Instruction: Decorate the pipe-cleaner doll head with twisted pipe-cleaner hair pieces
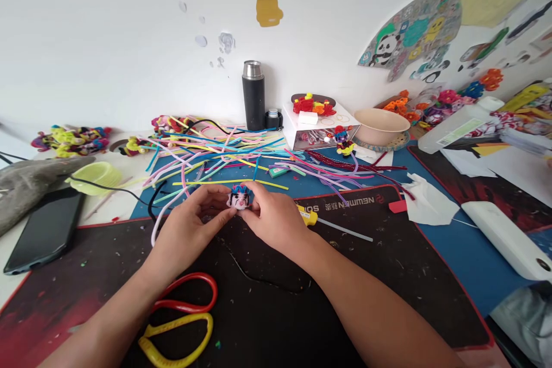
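Observation:
Between the fingertips of both hands is a small pipe-cleaner doll head (239,198), with a pale pink face, black features and a blue top. My left hand (194,218) pinches its left side, thumb beneath. From the other side my right hand (276,213) grips it, fingers at the upper edge and thumb low. Behind my right hand a yellow-handled tool (307,215) with a grey rod lies on the black mat (379,276). Scissors with one red and one yellow handle (202,322) rest near my left forearm, which hides their blades.
Loose pipe cleaners (224,149) in many colours spread behind my hands. A black thermos (253,95), a white box (321,121) and a beige bowl (382,125) stand along the wall. At left lies a phone (45,230); at right, a white device (506,238).

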Motion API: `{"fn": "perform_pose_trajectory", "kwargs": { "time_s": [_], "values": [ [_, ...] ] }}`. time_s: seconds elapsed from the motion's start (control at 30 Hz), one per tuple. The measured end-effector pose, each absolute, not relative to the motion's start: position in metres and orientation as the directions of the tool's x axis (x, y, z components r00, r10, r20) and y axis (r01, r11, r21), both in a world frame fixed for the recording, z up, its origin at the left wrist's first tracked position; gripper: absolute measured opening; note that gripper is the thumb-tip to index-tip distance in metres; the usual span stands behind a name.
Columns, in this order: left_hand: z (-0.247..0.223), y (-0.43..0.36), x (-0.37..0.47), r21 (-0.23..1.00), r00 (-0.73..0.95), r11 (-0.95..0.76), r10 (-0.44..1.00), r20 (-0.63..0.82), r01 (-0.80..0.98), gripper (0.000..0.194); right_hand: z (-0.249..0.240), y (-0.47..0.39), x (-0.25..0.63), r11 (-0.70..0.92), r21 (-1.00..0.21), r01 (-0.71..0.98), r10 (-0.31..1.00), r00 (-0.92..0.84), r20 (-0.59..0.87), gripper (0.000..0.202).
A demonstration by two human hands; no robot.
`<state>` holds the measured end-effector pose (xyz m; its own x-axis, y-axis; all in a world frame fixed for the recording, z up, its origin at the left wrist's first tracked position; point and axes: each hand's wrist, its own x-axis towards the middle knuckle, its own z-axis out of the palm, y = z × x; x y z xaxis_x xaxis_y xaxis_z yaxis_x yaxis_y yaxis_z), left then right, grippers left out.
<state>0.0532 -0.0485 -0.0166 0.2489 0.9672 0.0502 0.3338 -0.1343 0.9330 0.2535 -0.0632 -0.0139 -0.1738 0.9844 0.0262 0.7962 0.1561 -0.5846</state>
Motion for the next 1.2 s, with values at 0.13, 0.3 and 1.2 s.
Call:
{"fn": "perform_pose_trajectory", "kwargs": {
  "time_s": [0.13,0.3,1.2],
  "values": [
    [-0.0167,-0.048,0.0552,0.951,0.249,-0.107,0.968,0.033,0.29,0.044,-0.0153,-0.0635,0.2537,0.162,-0.58,0.799,0.984,-0.175,0.033,0.049],
    [-0.0172,-0.0482,0.0562,0.962,0.252,-0.079,0.968,0.011,0.26,0.048,-0.0176,-0.0641,0.2544,0.185,-0.577,0.796,0.981,-0.183,0.062,0.048],
    [-0.0168,-0.0437,0.0613,0.986,0.242,0.155,0.961,-0.137,-0.057,0.056,-0.0159,-0.0658,0.2538,0.146,-0.693,0.706,0.986,-0.158,0.048,0.062]
  ]
}}
